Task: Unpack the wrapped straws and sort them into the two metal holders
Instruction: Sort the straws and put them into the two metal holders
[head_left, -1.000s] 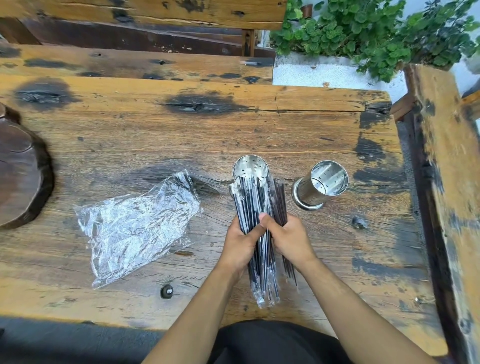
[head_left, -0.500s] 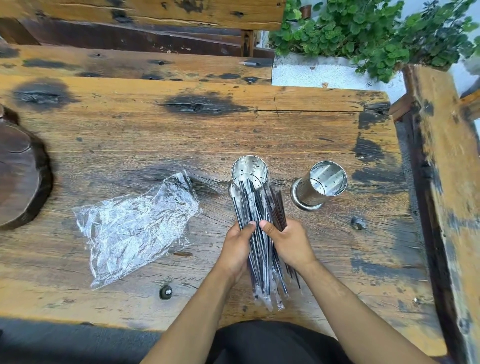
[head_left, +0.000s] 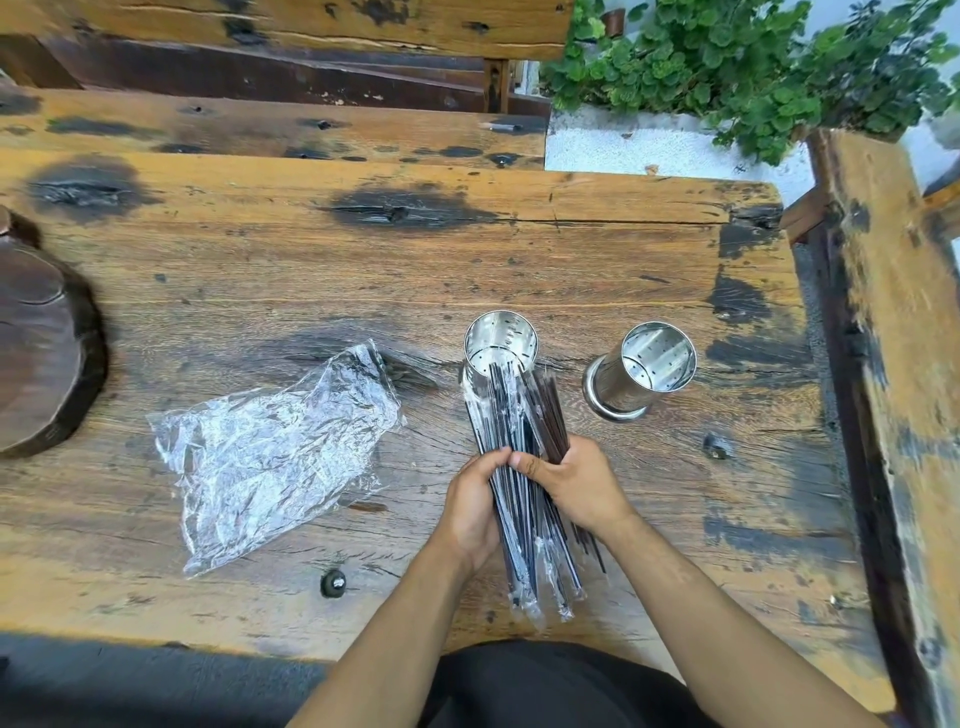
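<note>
Both my hands hold one fat bunch of long dark straws in thin clear wrappers (head_left: 519, 467), my left hand (head_left: 470, 506) and right hand (head_left: 576, 480) closed around its middle. Its far tips poke over the nearer shiny round metal holder (head_left: 500, 345); the other shiny metal holder (head_left: 641, 371) stands beside it, holding nothing. If I loosen my fingers, I think the slippery straws could slide out onto the old wooden table (head_left: 260, 270).

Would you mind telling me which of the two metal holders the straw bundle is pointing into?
The left holder, directly beyond the straws; the right holder stands apart.
</note>
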